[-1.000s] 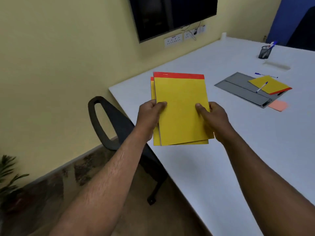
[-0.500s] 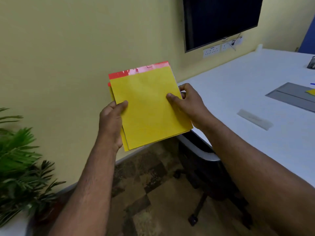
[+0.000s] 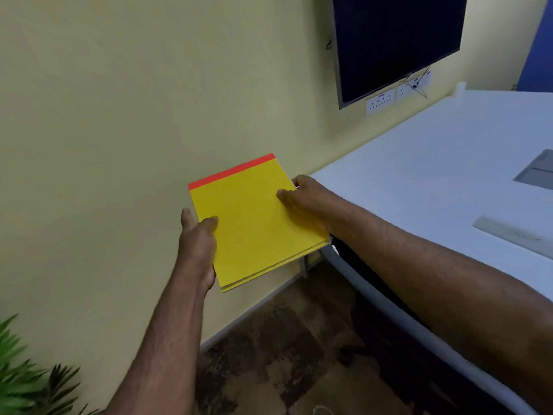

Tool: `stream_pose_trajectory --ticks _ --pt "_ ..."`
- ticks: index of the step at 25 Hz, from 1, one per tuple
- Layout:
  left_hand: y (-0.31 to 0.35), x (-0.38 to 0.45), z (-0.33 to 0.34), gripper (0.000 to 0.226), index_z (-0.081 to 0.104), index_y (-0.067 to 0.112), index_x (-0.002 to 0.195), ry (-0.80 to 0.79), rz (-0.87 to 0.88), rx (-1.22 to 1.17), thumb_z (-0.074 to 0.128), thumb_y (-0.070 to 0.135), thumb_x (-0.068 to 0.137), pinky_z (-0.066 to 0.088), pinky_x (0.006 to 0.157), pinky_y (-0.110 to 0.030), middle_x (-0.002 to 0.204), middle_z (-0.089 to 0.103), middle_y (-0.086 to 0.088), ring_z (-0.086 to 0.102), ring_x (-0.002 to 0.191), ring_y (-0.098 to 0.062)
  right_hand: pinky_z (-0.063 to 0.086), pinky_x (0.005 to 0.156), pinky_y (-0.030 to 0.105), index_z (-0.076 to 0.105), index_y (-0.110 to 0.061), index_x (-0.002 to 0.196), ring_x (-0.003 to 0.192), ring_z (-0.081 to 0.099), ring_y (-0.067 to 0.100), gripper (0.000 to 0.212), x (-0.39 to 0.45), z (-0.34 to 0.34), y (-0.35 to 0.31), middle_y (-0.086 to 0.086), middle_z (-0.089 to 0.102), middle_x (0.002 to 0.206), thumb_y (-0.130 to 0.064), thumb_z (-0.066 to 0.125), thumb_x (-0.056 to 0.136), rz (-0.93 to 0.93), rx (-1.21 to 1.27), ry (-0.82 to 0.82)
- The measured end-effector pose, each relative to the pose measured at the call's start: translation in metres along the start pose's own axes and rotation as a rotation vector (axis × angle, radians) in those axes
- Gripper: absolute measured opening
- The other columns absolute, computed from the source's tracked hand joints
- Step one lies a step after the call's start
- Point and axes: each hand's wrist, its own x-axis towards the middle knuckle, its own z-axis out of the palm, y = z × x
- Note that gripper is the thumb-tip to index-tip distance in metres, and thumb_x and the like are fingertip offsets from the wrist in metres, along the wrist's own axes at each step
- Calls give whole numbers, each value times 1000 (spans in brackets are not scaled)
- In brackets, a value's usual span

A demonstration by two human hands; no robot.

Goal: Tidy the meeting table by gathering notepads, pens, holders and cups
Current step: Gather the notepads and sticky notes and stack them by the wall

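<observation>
A stack of yellow notepads [image 3: 254, 223] with a red top strip is held in the air at 9 o'clock of the white table [image 3: 434, 175], left hand [image 3: 197, 235] gripping one side, right hand [image 3: 305, 199] the other. Lower pads show only their edges; no writing is readable.

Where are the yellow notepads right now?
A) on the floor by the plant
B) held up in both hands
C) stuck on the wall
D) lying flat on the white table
B: the left hand grips one side of the yellow notepads and the right hand grips the other, off the white table.
</observation>
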Motion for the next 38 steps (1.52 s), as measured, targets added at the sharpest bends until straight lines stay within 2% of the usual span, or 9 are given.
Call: stream_pose_trajectory --ticks 3,7,12,19,23,28,31,34,38 --pt "-20 100 16 38 46 23 134 -137 -41 50 43 7 99 50 93 -45 127 61 0 60 112 -24 55 78 40 44 -19 119 96 62 24 28 92 1 3 4 59 110 -32 54 95 -34 60 -5" --pt "-42 204 55 30 53 32 103 -201 -51 158 56 4 93 48 98 -54 112 65 5 62 108 -25 49 86 43 40 -18 122 107 55 25 26 179 -6 23 5 53 118 -23 49 98 -67 -9 88" --pt "-81 310 125 27 56 31 91 -300 -26 312 62 5 87 54 90 -50 102 69 0 66 97 -25 41 104 55 30 -22 140 125 46 27 43 258 -24 82 3 44 141 -25 44 100 51 13 249" --pt "-179 457 228 24 54 31 98 -576 28 468 60 9 89 54 80 -38 94 66 6 65 93 -23 45 91 42 35 -21 132 112 49 22 35 373 -37 161 1 49 125 -12 39 99 270 148 598" --pt "-225 504 255 25 52 27 107 -713 11 538 58 9 91 47 78 -31 97 63 6 62 94 -21 48 91 45 39 -25 125 110 53 25 37 413 -28 199 2 54 118 -6 40 93 423 154 731" --pt "-274 534 266 32 48 9 122 -781 12 651 56 4 92 43 81 -25 103 61 0 56 91 -17 46 88 38 34 -24 133 106 52 24 52 439 -12 232 4 55 118 2 40 88 579 111 751" --pt "-290 537 263 27 46 7 121 -843 25 658 54 8 95 45 79 -25 109 65 -8 62 96 -22 46 87 39 30 -14 134 103 54 26 42 444 -4 244 3 53 113 -3 42 94 604 45 792" --pt "-292 556 286 33 43 9 130 -873 32 665 51 11 98 48 79 -30 116 60 -5 61 101 -23 49 74 40 32 -4 130 96 61 36 36 463 -15 252 13 60 108 -11 46 98 613 -96 798" --pt "-280 603 343 38 41 12 127 -901 -82 759 54 6 93 45 67 -28 108 59 -2 55 84 -18 50 75 40 33 -6 128 98 62 35 41 501 -48 254 15 60 117 -14 55 94 690 -83 871"
